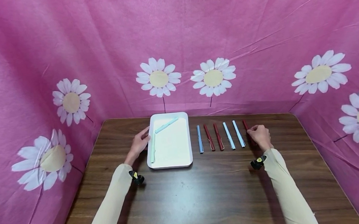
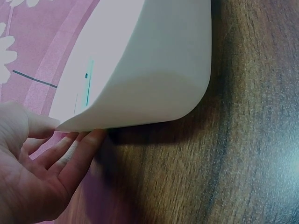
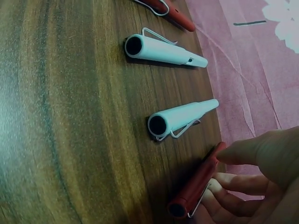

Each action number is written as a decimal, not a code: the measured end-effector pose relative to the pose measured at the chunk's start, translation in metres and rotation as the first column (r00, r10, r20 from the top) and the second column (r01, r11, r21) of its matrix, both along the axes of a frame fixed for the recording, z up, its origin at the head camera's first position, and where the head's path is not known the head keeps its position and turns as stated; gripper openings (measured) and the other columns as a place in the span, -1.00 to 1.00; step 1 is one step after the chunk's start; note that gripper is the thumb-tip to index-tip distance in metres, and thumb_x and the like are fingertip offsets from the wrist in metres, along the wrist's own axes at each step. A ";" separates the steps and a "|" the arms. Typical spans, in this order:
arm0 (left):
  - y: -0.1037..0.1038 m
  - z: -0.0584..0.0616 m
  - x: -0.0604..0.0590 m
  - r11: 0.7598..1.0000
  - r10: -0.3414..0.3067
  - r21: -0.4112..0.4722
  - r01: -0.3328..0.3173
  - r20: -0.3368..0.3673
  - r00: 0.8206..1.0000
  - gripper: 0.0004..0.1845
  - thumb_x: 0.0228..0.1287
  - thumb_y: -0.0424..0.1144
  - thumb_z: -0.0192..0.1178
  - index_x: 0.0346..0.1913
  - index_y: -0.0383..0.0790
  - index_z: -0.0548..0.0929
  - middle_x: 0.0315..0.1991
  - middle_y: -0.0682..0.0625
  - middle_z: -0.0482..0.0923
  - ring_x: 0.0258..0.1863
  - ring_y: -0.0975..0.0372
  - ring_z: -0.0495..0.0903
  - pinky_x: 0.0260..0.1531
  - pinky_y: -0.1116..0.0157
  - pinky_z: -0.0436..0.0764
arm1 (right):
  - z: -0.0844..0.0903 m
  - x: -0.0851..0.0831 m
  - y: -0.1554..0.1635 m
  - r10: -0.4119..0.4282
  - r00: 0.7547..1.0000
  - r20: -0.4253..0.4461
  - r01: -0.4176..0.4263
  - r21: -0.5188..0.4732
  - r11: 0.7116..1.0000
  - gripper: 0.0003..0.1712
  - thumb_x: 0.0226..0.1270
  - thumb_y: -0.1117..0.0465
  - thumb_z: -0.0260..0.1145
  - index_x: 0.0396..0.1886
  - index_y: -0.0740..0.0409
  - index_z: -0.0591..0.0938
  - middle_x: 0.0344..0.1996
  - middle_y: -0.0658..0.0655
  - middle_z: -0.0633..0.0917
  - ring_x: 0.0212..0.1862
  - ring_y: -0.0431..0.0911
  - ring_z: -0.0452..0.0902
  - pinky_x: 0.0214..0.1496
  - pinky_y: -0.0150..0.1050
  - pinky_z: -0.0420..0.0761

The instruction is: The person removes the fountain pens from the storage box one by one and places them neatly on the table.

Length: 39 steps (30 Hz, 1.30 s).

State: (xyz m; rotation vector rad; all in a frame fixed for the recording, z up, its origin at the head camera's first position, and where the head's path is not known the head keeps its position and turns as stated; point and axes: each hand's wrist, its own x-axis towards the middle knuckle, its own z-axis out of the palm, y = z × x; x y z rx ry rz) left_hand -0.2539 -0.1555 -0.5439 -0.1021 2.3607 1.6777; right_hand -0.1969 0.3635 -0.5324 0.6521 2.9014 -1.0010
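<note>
My left hand point(image 1: 139, 143) pinches the left rim of a white tray point(image 1: 173, 147), thumb on the edge and fingers against the outer wall. Inside the tray lie a pale blue pen point(image 1: 167, 125), slanted near the far end, and a mint green pen point(image 1: 153, 148) along the left side. At the right end of a row of pens, my right hand point(image 1: 260, 136) holds a dark red pen point(image 3: 196, 184) between thumb and fingers, close over the table. Beside it on the left is a light blue pen point(image 3: 184, 117) with a clip, then another light blue pen point(image 3: 163, 52).
Further left in the row lie two dark red pens, one point(image 1: 218, 137) beside the other point(image 1: 209, 137), and a blue pen point(image 1: 200, 139) nearest the tray. All sit on a brown wooden table point(image 1: 185, 201). A pink flowered curtain point(image 1: 115, 43) stands behind and at both sides.
</note>
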 end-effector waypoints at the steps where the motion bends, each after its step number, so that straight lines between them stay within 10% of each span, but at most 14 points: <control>1: 0.000 0.000 0.000 1.000 -0.001 0.000 0.001 0.001 1.000 -0.42 0.62 -0.37 0.02 0.61 -0.11 0.33 0.43 -0.35 0.47 0.17 -0.15 0.63 -0.28 0.19 0.81 | 0.000 0.000 -0.001 -0.004 1.000 -0.005 0.004 0.008 1.000 -0.59 0.49 0.09 0.21 -0.02 0.37 0.71 0.01 0.43 0.72 0.09 0.40 0.59 0.08 0.33 0.56; 20: 0.001 0.000 0.000 1.000 -0.024 -0.008 0.024 0.004 1.000 -0.41 0.63 -0.35 0.02 0.63 -0.08 0.29 0.45 -0.35 0.44 0.19 -0.13 0.62 -0.24 0.17 0.81 | 0.027 -0.031 -0.073 -0.006 0.913 -0.409 0.023 0.038 0.999 -0.75 0.38 0.31 0.16 -0.13 0.32 0.71 -0.17 0.36 0.66 -0.04 0.32 0.60 0.03 0.28 0.56; 39: 0.000 0.001 0.001 1.000 -0.015 -0.012 0.015 0.007 1.000 -0.41 0.62 -0.34 0.03 0.62 -0.07 0.30 0.44 -0.36 0.45 0.16 -0.11 0.63 -0.26 0.20 0.81 | 0.036 -0.057 -0.184 0.103 0.895 -0.435 -0.180 -0.139 0.974 -0.81 0.43 0.33 0.22 -0.08 0.31 0.68 -0.23 0.27 0.78 -0.25 0.14 0.74 -0.02 0.03 0.72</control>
